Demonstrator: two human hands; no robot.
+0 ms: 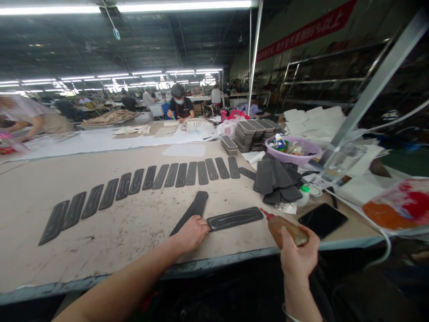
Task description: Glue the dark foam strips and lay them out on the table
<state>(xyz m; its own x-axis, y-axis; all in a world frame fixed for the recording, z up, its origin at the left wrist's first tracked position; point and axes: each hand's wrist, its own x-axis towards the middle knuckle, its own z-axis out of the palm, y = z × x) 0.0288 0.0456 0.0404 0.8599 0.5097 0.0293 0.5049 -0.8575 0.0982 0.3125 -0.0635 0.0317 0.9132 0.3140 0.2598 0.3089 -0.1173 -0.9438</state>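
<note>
My right hand (298, 250) is wrapped round a brown glue bottle (287, 230), whose red nozzle points at the right end of a dark grey strip (235, 218). A glossy line of glue loops along that strip. My left hand (191, 233), fingers pressed together, is at the strip's left end; its fingertips are partly hidden. Under and behind the left hand lies another dark piece (197, 203), slanting away. Farther back, several dark strips (124, 186) with glue lines stand in a curved row across the table.
A loose heap of dark pieces (276, 179) lies at the right, near a purple basin (295, 156), stacked pieces (246, 134) and a black tablet (322, 220). A metal post (372, 89) rises at the right. A person (181, 107) works across the table (110, 241).
</note>
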